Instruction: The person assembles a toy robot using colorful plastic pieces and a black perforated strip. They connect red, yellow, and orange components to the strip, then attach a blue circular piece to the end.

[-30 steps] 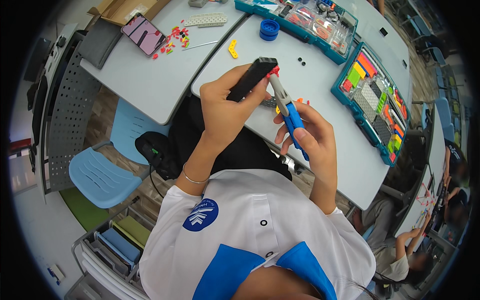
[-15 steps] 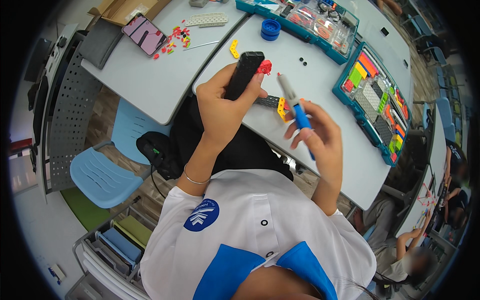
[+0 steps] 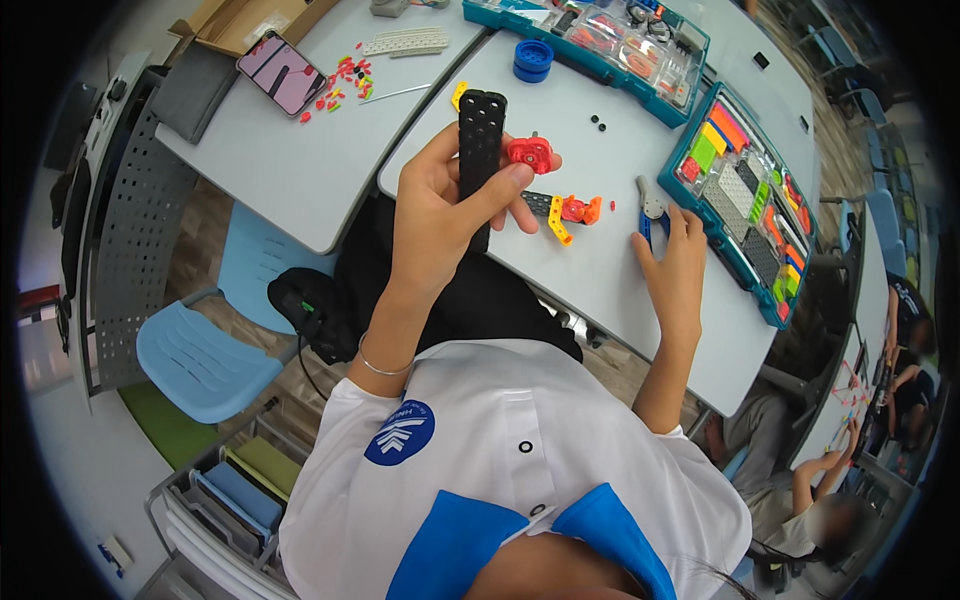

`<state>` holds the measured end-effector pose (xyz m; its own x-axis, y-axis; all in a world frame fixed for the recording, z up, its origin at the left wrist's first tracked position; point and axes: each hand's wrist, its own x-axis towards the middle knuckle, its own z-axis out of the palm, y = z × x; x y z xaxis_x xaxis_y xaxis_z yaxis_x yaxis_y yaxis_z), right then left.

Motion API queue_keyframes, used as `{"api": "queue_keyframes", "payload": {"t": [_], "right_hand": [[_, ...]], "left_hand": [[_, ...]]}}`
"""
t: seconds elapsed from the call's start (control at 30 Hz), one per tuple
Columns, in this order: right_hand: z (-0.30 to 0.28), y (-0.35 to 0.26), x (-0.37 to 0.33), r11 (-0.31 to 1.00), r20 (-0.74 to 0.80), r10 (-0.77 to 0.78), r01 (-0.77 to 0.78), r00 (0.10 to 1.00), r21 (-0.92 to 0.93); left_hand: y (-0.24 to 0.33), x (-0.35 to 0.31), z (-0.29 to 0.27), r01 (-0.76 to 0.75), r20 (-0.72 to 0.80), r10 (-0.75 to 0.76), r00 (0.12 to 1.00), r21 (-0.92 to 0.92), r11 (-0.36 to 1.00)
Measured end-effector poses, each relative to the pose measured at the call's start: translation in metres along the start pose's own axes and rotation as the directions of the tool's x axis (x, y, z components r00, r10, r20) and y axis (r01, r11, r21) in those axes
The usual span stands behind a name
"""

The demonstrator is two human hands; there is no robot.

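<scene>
A long black perforated beam [image 3: 480,150] stands nearly upright in my left hand [image 3: 440,215], whose fingers are closed round it. At its right side is a red plastic connector piece [image 3: 530,154] with a short grey pin, held by the fingertips and thumb. My right hand [image 3: 675,270] rests at the table, thumb and fingers apart around the blue handles of grey-jawed pliers [image 3: 652,207], which lie on the tabletop. Between the hands lies a small assembly of black, yellow and red parts [image 3: 565,210], partly behind my left fingers. A tiny red pin [image 3: 613,206] lies to its right.
Two teal cases of building parts [image 3: 745,200] [image 3: 630,60] stand on the right and at the back. Blue wheels [image 3: 533,60] and small black rings [image 3: 598,123] lie beyond my hands. A phone [image 3: 282,73] and scattered coloured pins [image 3: 348,78] are on the left table.
My right hand has moved right and down to the table, and the pliers now lie there with its fingers spread. My left hand has turned the black beam and red piece more upright.
</scene>
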<state>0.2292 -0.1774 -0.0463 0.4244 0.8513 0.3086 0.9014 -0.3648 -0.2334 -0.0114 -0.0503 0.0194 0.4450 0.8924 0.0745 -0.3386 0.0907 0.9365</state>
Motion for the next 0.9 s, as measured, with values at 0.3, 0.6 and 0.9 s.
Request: {"api": "queue_keyframes", "payload": {"t": [0.3,0.6,0.9], "right_hand": [[-0.049,-0.093,0.026,0.305,0.172,-0.201,-0.105,0.964,0.947],[-0.038,-0.095,0.025,0.230,0.219,-0.225,-0.166,0.950,0.959],[-0.026,-0.088,0.028,0.324,0.166,-0.321,-0.057,0.932,0.945]], "left_hand": [[-0.002,-0.009,0.015,0.030,0.121,-0.042,0.992,0.097,0.995],[0.000,-0.010,0.014,0.129,0.115,-0.143,0.983,0.120,0.984],[-0.012,-0.009,0.011,0.202,0.132,-0.213,0.968,0.091,0.975]]}}
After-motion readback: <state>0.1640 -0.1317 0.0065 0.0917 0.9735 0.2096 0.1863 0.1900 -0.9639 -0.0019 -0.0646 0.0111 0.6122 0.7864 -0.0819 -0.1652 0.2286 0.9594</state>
